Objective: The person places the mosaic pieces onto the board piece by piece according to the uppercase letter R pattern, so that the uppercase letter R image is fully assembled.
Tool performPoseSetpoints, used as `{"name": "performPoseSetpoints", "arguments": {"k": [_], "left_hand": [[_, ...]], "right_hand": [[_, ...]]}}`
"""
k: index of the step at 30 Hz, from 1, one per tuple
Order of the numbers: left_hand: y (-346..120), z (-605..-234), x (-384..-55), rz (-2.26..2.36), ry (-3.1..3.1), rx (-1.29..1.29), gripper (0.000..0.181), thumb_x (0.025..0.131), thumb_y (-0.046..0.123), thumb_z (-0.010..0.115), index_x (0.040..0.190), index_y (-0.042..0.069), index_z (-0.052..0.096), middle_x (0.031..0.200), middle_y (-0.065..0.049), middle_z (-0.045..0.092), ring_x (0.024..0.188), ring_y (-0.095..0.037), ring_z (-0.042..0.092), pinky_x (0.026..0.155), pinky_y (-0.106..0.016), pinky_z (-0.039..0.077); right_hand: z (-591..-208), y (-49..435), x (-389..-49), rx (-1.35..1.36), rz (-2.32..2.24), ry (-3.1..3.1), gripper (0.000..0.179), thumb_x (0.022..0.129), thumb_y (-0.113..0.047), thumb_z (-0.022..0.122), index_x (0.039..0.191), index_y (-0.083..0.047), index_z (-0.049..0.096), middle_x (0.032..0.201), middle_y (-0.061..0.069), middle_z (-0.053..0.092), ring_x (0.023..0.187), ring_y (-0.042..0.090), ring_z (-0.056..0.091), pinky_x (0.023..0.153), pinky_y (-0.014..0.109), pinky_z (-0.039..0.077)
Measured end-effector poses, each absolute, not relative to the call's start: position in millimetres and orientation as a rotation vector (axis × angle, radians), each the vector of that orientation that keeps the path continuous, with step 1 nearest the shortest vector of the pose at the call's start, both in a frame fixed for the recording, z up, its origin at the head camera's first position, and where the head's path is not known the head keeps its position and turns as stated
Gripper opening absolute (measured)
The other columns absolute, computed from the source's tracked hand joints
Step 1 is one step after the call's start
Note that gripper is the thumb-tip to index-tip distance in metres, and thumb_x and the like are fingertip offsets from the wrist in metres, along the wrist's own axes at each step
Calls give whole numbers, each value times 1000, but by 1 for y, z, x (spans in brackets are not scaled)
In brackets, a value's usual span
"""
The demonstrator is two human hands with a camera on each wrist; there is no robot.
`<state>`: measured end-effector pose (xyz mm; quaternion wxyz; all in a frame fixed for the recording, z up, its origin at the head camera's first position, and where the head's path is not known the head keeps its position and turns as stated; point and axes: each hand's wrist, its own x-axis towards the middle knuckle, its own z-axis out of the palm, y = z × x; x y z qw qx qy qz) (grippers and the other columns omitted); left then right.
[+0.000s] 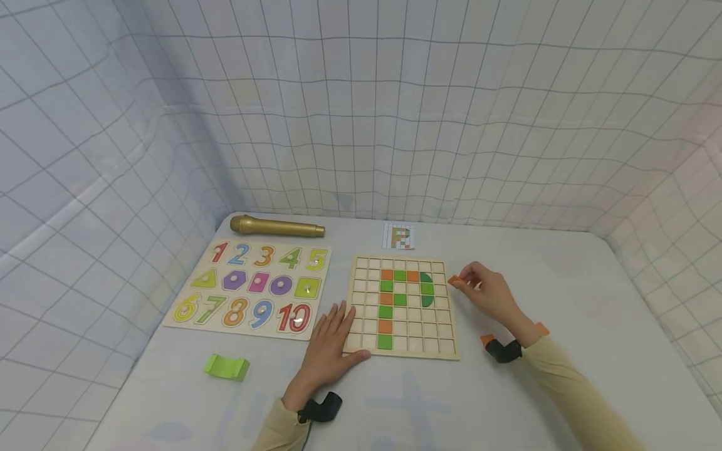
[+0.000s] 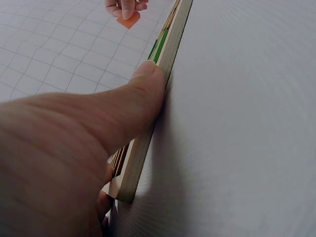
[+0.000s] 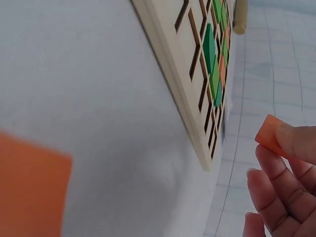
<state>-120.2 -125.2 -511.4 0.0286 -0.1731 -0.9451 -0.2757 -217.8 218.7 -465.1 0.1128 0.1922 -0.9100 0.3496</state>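
Note:
In the head view, a wooden grid board (image 1: pixel 366 266) holds green and orange square tiles and two dark green rounded pieces (image 1: pixel 427 300). My left hand (image 1: pixel 327 351) rests at the board's near left corner, fingers fairly straight along the left side and thumb at the near edge. Just off the board's right side, my right hand (image 1: pixel 487 294) pinches an orange tile (image 1: pixel 454 280) between thumb and fingers. The right wrist view shows that tile (image 3: pixel 269 132) raised beside the board (image 3: pixel 173 94).
Behind the board lies a small pattern card (image 1: pixel 398 236). A number and shape puzzle (image 1: pixel 186 313) is at the left, with a gold microphone (image 1: pixel 276 226) beyond it and a light green curved block (image 1: pixel 227 368) nearer. An orange piece (image 1: pixel 487 340) shows near my right wrist.

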Motion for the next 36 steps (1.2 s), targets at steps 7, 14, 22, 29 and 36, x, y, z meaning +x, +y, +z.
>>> {"name": "performPoseSetpoints", "arguments": {"k": [7,14,22,29,36], "left_hand": [[-125,-511,-121,-867,-2919,-535,85,84,48,66,146,1,33,152,-19,24,141,-35,13,113,-49,8],[-125,-511,-120,-877,-2913,-543,85,84,47,66,146,0,33,152,-20,23,141,-35,12,113,-49,8],[-126,-512,-120,-877,-2891,-554,85,84,47,66,145,-1,33,151,-21,25,141,-36,14,112,-50,10],[-127,-515,-121,-878,-2897,-545,87,83,49,66,147,1,32,153,-19,23,142,-33,12,113,-48,7],[-127,-516,-121,-873,-2900,-546,87,83,51,65,147,2,33,153,-18,23,142,-33,12,113,-48,7]], "right_hand": [[-463,185,-216,675,1025,-2722,16,84,-17,75,88,-11,61,77,-6,61,69,12,56,58,28,45],[-461,165,-215,753,1037,-2821,14,83,-19,75,85,-14,63,79,-8,61,69,11,53,58,28,44],[-469,154,-217,794,962,-2884,11,84,-19,74,86,-15,63,79,-9,58,72,11,50,64,30,44],[-470,151,-216,808,957,-2937,11,85,-19,73,86,-14,63,74,-8,57,70,13,47,62,30,42],[-475,149,-219,727,933,-2999,12,85,-23,73,86,-17,63,77,-9,56,74,13,46,64,30,42]]}}
